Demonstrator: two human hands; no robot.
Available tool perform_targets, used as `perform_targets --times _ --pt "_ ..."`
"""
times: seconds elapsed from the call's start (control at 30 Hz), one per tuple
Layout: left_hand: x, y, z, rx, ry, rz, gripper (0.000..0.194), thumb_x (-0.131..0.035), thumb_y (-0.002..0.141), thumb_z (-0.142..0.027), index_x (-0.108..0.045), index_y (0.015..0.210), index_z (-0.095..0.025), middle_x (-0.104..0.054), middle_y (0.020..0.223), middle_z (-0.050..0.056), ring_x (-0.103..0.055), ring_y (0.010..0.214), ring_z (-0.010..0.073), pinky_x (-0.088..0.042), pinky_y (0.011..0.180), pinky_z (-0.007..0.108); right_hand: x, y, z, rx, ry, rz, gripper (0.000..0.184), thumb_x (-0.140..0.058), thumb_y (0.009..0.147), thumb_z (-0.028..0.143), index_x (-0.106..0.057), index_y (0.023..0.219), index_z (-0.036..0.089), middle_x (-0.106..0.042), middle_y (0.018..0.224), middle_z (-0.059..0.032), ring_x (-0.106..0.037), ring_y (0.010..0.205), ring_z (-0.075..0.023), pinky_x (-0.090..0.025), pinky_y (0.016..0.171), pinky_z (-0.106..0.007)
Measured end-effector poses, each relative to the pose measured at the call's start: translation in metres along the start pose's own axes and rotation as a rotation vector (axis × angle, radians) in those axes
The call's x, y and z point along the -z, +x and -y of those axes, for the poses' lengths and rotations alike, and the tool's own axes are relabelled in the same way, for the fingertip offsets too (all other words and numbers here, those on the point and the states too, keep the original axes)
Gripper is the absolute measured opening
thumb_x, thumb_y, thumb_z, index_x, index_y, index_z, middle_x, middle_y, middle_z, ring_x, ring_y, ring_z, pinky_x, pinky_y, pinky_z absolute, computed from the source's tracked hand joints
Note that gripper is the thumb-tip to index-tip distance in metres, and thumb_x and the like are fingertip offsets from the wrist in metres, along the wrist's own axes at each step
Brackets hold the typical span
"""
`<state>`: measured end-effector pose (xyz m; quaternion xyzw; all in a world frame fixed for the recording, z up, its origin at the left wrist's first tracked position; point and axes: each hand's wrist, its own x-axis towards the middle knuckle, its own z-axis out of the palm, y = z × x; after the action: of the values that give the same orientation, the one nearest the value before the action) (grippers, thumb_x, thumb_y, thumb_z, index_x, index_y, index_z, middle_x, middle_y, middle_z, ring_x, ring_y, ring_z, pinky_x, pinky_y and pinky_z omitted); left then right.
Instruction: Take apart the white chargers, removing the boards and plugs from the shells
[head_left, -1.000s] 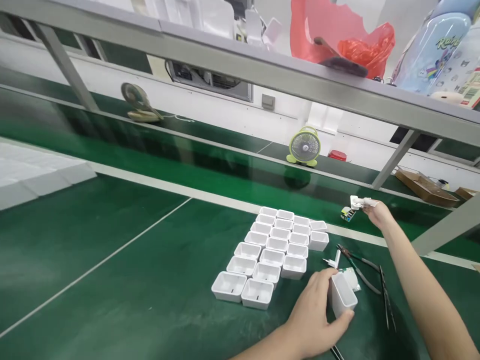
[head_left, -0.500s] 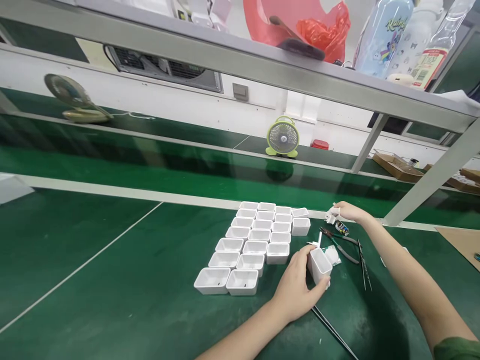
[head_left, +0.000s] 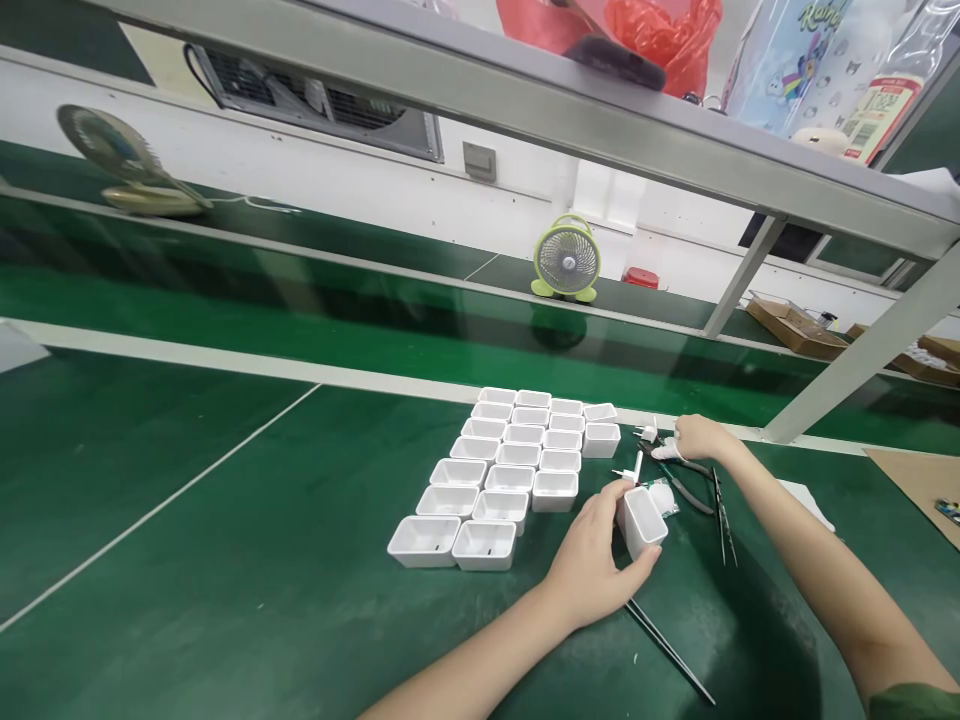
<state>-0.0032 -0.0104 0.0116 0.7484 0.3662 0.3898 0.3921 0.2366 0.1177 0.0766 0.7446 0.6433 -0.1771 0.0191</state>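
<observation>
My left hand [head_left: 596, 560] is closed around a small white plastic shell [head_left: 643, 520] standing on the green mat. Beside the shell lie a white plug piece [head_left: 635, 470] and a small part in clear wrap [head_left: 663, 496]. My right hand [head_left: 697, 437] reaches to the far side of the mat, fingers pinched on a small white plug part [head_left: 649, 434], just above a pair of pliers [head_left: 686, 480]. Several white open shells [head_left: 510, 465] stand in tidy rows left of both hands.
Tweezers [head_left: 721, 505] lie right of the pliers and a thin dark rod [head_left: 667, 650] lies near my left wrist. A green desk fan [head_left: 566, 262] stands beyond the belt. A metal shelf rail [head_left: 570, 110] runs overhead; cardboard trays [head_left: 795, 330] sit far right.
My right hand has drawn back from the conveyor edge to the mat near the pliers, bringing the white plug part along. The left hand stays on the shell. The view has shifted right.
</observation>
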Motion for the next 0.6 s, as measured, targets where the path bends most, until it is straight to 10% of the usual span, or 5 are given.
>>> perform_targets --times 0.13,0.3,0.47,0.6 --pt "0.005 0.001 -0.010 -0.009 -0.122 0.020 0.052 -0.063 0.080 -0.027 -0.042 0.128 -0.024 -0.061 0.120 0.009 -0.064 0.102 0.0236 -0.056 0.085 0.039 0.011 -0.014 -0.016 0.100 0.274 -0.062 0.058 -0.052 0.085 0.070 -0.068 0.090 0.014 -0.072 0.089 -0.0088 -0.069 0.086 -0.0254 -0.054 0.079 -0.040" --pt "0.006 -0.001 -0.014 0.049 -0.252 0.015 0.058 -0.073 0.071 -0.030 -0.047 0.122 -0.022 -0.062 0.116 0.010 -0.064 0.091 0.0218 -0.056 0.076 0.035 -0.002 -0.071 -0.031 0.320 0.681 -0.236 0.094 -0.010 0.075 0.090 -0.053 0.129 0.027 -0.056 0.138 -0.0118 -0.055 0.127 -0.0291 -0.050 0.097 -0.044" --pt "0.010 0.002 -0.017 0.174 -0.593 0.101 0.044 -0.068 0.077 -0.040 -0.057 0.115 -0.020 -0.068 0.110 0.011 -0.066 0.094 0.0236 -0.053 0.084 0.037 -0.050 -0.118 -0.021 0.489 1.186 -0.216 0.096 -0.063 0.055 0.088 -0.049 0.133 0.033 -0.065 0.123 -0.0121 -0.056 0.125 -0.0378 -0.047 0.102 -0.055" --pt "0.009 0.006 -0.012 0.486 -1.072 0.376 0.057 -0.047 0.086 -0.065 -0.064 0.094 -0.011 -0.064 0.059 0.006 -0.060 0.049 0.0148 -0.041 0.045 0.022 -0.071 -0.140 -0.014 0.631 1.310 -0.144 0.083 -0.081 0.056 0.068 -0.051 0.126 0.036 -0.068 0.118 -0.0086 -0.060 0.121 -0.0359 -0.047 0.103 -0.054"
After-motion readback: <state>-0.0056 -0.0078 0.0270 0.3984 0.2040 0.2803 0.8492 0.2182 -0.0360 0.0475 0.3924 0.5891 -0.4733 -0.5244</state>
